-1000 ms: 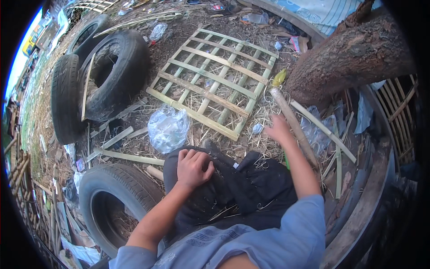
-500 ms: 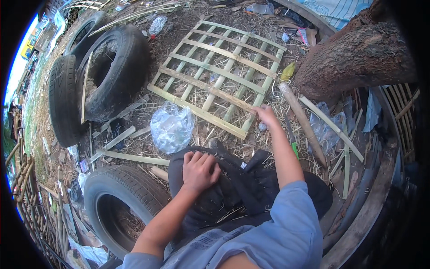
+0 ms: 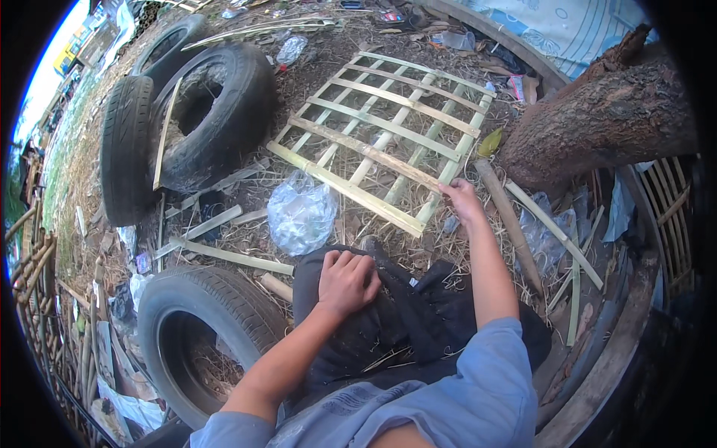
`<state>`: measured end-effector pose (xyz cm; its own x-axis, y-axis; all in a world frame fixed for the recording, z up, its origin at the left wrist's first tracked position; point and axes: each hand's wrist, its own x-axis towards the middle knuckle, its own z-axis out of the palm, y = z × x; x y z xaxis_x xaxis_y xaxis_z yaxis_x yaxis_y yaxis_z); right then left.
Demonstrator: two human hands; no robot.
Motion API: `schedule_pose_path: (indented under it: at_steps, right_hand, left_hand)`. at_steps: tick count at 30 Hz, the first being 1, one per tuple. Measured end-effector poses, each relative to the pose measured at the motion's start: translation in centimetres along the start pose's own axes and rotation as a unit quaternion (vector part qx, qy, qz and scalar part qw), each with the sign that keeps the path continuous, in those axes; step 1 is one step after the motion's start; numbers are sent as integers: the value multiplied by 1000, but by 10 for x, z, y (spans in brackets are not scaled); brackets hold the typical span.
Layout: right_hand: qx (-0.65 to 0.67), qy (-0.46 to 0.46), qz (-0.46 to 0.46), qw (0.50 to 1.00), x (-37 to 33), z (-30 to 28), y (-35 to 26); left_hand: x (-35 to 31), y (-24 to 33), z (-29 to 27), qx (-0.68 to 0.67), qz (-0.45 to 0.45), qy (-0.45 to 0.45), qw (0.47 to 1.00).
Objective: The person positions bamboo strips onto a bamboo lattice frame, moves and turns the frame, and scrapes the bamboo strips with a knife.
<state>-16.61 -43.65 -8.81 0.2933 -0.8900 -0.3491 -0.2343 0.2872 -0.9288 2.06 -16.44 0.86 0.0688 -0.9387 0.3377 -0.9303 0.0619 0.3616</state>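
A person in a blue shirt (image 3: 485, 366) and dark trousers (image 3: 388, 321) sits before a bamboo lattice (image 3: 343, 187) lying flat on straw-littered ground (image 3: 403, 52). The right hand (image 3: 463, 200) reaches forward to the lattice's right edge, just beyond its near right corner, thumb and fingers pinching the end of a crosswise slat (image 3: 373, 154). The left hand (image 3: 347, 282) rests on the left knee, its fingers curled over; whether the palm is closed cannot be told from this angle.

The slat runs across the lattice from left edge to right, second from the near edge. A clear plastic bag (image 3: 301, 215) sits crumpled on the ground between the lattice's near edge and the left knee. Right of the lattice, a yellow-green leaf (image 3: 490, 142) lies by the far end of a round pole (image 3: 508, 224), with a pale strip (image 3: 554, 231) farther right, near a rough tree trunk (image 3: 597, 119).

Off the lattice's left edge stands a large tyre (image 3: 250, 112), a thin stick (image 3: 167, 134) leaning against it. A second tyre (image 3: 125, 149) stands beside it, and another (image 3: 179, 299) is near the person's left arm. A patterned blue sheet (image 3: 545, 26) spreads beyond the far right corner.
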Motion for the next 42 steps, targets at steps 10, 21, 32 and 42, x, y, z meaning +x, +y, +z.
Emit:
schedule_pose_path:
  at_steps: [10, 21, 32, 42]
  right_hand:
    - [27, 13, -79, 996, -12, -1, -76]
    - [-89, 29, -196, 976, -18, 41, -216]
    - [-144, 1, -207, 968, -22, 85, -285]
    - [-167, -55, -226, 958, -16, 116, -328]
  left_hand:
    - [-4, -2, -3, -5, -6, 1, 1000]
    - [-6, -4, -2, -4, -3, 4, 1000]
    - [-5, -2, -6, -13, 2, 20, 1000]
    - [-4, 1, -8, -23, 7, 10, 1000]
